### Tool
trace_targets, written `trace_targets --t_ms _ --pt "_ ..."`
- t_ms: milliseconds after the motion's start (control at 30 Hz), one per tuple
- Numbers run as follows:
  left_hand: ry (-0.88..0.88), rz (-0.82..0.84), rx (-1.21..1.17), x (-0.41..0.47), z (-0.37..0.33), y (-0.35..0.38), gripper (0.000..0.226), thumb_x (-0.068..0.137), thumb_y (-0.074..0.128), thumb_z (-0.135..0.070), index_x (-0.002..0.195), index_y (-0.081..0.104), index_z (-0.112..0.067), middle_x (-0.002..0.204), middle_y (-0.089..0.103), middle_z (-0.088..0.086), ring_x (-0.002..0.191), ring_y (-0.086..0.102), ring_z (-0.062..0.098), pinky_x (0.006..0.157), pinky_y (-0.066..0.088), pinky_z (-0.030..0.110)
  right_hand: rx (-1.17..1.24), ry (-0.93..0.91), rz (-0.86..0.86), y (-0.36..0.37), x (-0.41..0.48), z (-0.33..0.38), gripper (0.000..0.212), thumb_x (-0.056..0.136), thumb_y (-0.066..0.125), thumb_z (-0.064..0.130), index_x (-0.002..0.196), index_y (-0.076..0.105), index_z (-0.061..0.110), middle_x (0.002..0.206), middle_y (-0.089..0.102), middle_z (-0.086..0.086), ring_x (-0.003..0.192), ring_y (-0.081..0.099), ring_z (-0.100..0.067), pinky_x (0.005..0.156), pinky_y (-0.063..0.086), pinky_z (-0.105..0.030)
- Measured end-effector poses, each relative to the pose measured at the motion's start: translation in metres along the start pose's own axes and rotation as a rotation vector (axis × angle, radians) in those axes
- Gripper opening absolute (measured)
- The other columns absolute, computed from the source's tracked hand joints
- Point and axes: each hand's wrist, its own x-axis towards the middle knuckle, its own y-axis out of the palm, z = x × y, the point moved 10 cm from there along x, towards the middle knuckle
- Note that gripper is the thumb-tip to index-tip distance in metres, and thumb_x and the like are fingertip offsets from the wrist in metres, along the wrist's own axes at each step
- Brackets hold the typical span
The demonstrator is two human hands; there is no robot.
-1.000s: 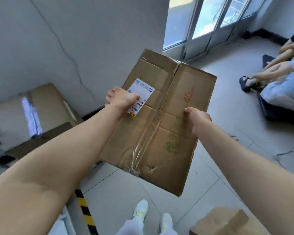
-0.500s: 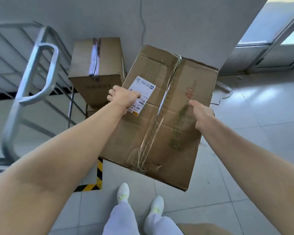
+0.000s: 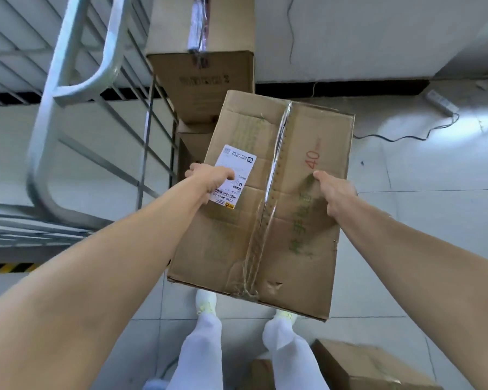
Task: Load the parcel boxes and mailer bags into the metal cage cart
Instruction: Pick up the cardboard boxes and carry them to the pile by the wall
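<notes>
I carry a large taped cardboard parcel box (image 3: 268,220) in front of me, above my feet. It bears a white shipping label and a red "40". My left hand (image 3: 210,180) grips its left edge, thumb over the label. My right hand (image 3: 334,192) grips its right edge, thumb on top. The metal cage cart (image 3: 68,88) stands at the left, its grey tube frame and bars tilted in view. Just past it, two stacked cardboard boxes (image 3: 206,77) show ahead of the box I hold.
More cardboard boxes (image 3: 369,367) lie on the tiled floor by my right foot. A white power strip with a black cable (image 3: 441,104) lies on the floor at the right, by the wall. Yellow-black hazard tape (image 3: 9,267) marks the floor at the left.
My view has swung left and down from the windows to the cage cart. The stacked boxes and cart have come closer. Both hands keep the same hold on the box.
</notes>
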Motion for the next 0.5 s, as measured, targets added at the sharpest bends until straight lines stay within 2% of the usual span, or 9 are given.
trace_targets --t_ms 100,233,300,367,400,500 --pt "-0.064 0.022 -0.019 0.044 0.046 -0.008 0.113 0.021 0.073 -0.035 0.127 0.047 -0.006 0.118 0.061 0.014 0.091 0.069 0.028 0.068 0.061 0.045 -0.070 -0.017 0.030 0.044 0.014 -0.019 0.078 0.078 0.070 0.049 0.134 0.046 0.001 0.130 0.053 -0.013 0.113 0.054 -0.032 0.081 0.039 -0.031" --pt "-0.124 0.004 -0.077 0.074 0.092 -0.019 0.093 0.041 0.073 -0.026 0.126 0.044 -0.002 0.110 0.066 0.012 0.078 0.073 0.025 0.066 0.061 0.039 -0.069 0.028 0.091 0.101 0.039 -0.053 0.081 0.070 0.074 0.049 0.132 0.046 0.005 0.121 0.060 -0.011 0.093 0.057 -0.029 0.074 0.042 -0.031" --pt "-0.156 0.012 -0.096 0.102 0.117 -0.018 0.087 0.048 0.076 -0.023 0.127 0.047 -0.002 0.106 0.069 0.013 0.071 0.073 0.024 0.054 0.059 0.034 -0.095 0.029 0.125 0.133 0.058 -0.067 0.078 0.072 0.073 0.049 0.131 0.047 0.006 0.116 0.059 -0.010 0.086 0.054 -0.027 0.072 0.040 -0.030" --pt "-0.173 0.010 -0.117 0.134 0.140 -0.017 0.074 0.060 0.078 -0.018 0.126 0.048 -0.001 0.102 0.070 0.013 0.068 0.073 0.022 0.046 0.056 0.030 -0.112 0.022 0.168 0.167 0.078 -0.079 0.074 0.072 0.071 0.049 0.130 0.050 0.008 0.112 0.060 -0.009 0.089 0.054 -0.027 0.074 0.041 -0.030" --pt "-0.182 -0.011 -0.119 0.151 0.151 -0.018 0.073 0.061 0.079 -0.019 0.126 0.049 -0.002 0.103 0.070 0.013 0.069 0.073 0.022 0.046 0.055 0.029 -0.123 0.019 0.180 0.184 0.090 -0.084 0.074 0.071 0.071 0.049 0.129 0.051 0.008 0.111 0.060 -0.008 0.092 0.056 -0.027 0.076 0.042 -0.031" --pt "-0.191 -0.047 -0.094 0.203 0.178 -0.013 0.092 0.047 0.079 -0.028 0.128 0.045 -0.003 0.111 0.065 0.013 0.078 0.072 0.024 0.055 0.059 0.034 -0.163 0.013 0.215 0.227 0.122 -0.097 0.062 0.077 0.068 0.046 0.125 0.053 0.008 0.112 0.061 -0.008 0.098 0.059 -0.029 0.079 0.045 -0.030"
